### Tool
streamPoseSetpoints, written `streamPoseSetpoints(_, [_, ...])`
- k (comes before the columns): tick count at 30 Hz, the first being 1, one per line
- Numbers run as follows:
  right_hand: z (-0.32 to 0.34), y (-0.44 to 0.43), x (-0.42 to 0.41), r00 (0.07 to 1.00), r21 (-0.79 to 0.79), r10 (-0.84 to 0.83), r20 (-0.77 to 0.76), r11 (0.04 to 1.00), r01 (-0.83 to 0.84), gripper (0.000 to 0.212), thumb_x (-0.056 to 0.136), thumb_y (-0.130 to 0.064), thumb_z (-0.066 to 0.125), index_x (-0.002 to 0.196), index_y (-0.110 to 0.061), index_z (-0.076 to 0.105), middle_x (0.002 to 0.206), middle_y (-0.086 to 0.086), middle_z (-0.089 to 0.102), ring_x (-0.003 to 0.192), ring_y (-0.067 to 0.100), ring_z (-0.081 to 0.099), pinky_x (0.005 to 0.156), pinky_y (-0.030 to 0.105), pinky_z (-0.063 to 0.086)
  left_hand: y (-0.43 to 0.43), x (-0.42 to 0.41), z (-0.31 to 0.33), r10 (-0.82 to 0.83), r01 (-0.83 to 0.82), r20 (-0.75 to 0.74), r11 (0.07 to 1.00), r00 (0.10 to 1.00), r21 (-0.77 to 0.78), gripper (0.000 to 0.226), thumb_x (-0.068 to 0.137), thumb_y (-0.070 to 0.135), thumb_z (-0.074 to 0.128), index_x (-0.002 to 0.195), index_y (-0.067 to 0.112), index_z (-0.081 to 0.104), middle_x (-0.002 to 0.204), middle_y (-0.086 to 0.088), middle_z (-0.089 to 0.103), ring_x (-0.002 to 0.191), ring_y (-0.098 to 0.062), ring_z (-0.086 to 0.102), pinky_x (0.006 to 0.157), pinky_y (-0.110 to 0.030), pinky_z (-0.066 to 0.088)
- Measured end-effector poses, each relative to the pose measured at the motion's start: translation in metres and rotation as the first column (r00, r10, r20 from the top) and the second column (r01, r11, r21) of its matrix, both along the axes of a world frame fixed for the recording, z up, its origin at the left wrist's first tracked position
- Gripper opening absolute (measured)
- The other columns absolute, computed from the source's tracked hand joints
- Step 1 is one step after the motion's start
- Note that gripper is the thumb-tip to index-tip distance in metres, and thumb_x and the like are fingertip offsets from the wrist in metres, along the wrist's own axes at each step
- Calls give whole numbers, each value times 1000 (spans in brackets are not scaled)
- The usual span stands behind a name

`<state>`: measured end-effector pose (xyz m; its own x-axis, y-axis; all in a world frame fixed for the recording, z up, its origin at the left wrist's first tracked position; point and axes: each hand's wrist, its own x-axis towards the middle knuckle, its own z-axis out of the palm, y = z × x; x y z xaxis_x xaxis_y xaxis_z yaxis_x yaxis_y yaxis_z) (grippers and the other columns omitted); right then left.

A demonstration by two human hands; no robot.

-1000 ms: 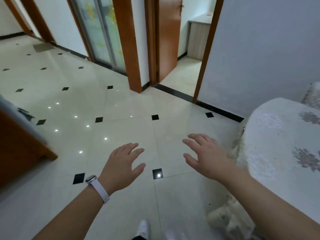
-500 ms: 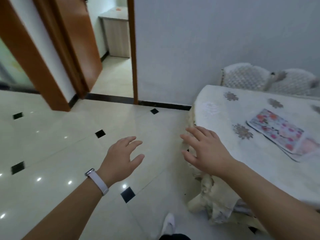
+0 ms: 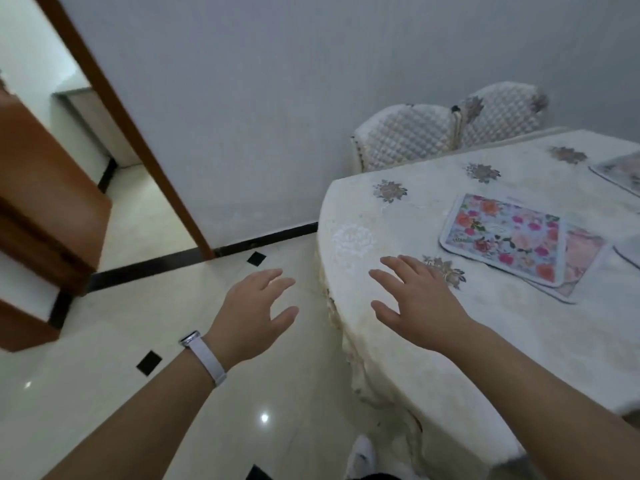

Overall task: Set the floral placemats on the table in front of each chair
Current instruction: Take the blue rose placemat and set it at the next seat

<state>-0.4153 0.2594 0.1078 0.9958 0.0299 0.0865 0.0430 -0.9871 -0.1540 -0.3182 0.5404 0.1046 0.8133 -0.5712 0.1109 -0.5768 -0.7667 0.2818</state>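
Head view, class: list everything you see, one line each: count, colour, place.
floral placemats: at least two, pink and orange blooms, overlapped on the table; more cut off at right.
table: one, cream cloth with brown flowers, right side.
chairs: two, quilted cream covers, behind the table.
door: one, brown, left.
floor: cream tiles, black diamonds, below.
shoe: one, white, bottom edge.
wristband: one, white, left wrist.
left hand: one, open, over floor.
right hand: one, open, over table edge.
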Motion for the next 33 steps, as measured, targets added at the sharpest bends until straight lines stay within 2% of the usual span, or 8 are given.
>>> streamPoseSetpoints(3, [2,-38,23,998,-3,-61,-10,998,61,52,90,-48,58,136,-24,55,147,6,51,136,34,43,107,52,35,-51,41,10,-81,81,26,997,996,-7,50,87,48,58,131,26,57,140,-1,55,128,-20,48,106,-40,35])
streamPoseSetpoints(8, [10,-93,39,987,-10,-158,-17,987,157,51,90,-48,58,134,-24,57,146,6,52,135,33,45,107,53,36,-126,82,19,-239,240,27,969,971,-49,51,85,48,54,126,19,62,134,-6,59,123,-26,54,102,-48,43])
streamPoseSetpoints(13, [5,-136,31,953,12,-301,-21,953,301,51,89,-48,56,135,-25,56,146,7,52,136,34,45,108,56,34,-189,111,16,-395,396,40,918,918,-21,50,85,47,54,125,19,63,134,-6,60,124,-27,54,103,-45,42])
streamPoseSetpoints(17, [-7,-160,16,900,11,-432,-50,901,433,52,92,-53,49,138,-28,52,150,4,48,139,30,39,110,52,31,-238,134,9,-499,498,17,866,867,31,52,86,49,51,128,21,61,137,-5,58,127,-27,51,105,-45,38])
streamPoseSetpoints(20, [-13,-175,5,849,2,-523,-73,851,525,53,92,-54,47,138,-27,52,150,4,47,140,30,38,111,52,31,-272,156,5,-585,583,14,810,811,66,56,85,54,44,129,22,60,138,-5,57,127,-28,52,103,-46,40])
streamPoseSetpoints(25, [-20,-194,7,719,-37,-688,-97,725,688,54,92,-54,48,139,-28,52,150,3,47,140,30,38,111,51,32,-330,201,-1,-714,711,6,698,700,84,55,86,52,48,129,20,61,136,-8,58,125,-30,53,102,-48,42])
streamPoseSetpoints(29, [-27,-199,35,610,-31,-782,-127,618,786,56,92,-55,47,140,-28,51,150,2,47,141,29,37,111,51,32,-367,234,-16,-798,796,-19,600,603,81,52,86,47,54,130,20,60,138,-7,56,128,-28,50,105,-47,37])
streamPoseSetpoints(33, [-43,-204,75,526,-48,-828,-193,543,838,56,92,-55,44,142,-29,47,153,1,43,141,27,34,112,49,29,-396,275,-39,-834,836,-57,547,549,39,51,85,46,55,128,20,61,137,-6,57,128,-28,50,105,-47,37])
